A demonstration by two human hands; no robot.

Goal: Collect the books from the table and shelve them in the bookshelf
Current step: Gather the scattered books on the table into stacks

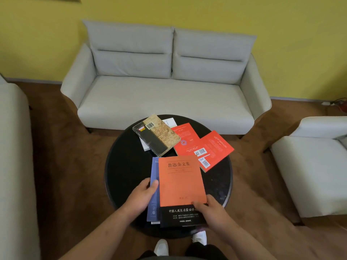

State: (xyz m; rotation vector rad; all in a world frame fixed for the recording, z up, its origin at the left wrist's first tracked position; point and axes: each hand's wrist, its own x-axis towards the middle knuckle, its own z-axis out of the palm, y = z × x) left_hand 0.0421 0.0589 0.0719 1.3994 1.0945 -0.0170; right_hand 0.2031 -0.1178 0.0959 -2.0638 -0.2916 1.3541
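Standing at a round black surface (124, 171), the person grips a small stack: left hand (143, 194) on the blue book (154, 186), right hand (208, 209) on the orange book (181, 181) atop it. Red books (204, 147) and a tan book (157, 136) lie beyond. Grey sofa (165, 94), yellow wall (187, 12), brown floor (75, 156).

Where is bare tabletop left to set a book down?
Bare: the table's left side, between its rim and the blue book, and the right edge beside the orange book. Crowded: the far half, where the tan book and red books overlap.
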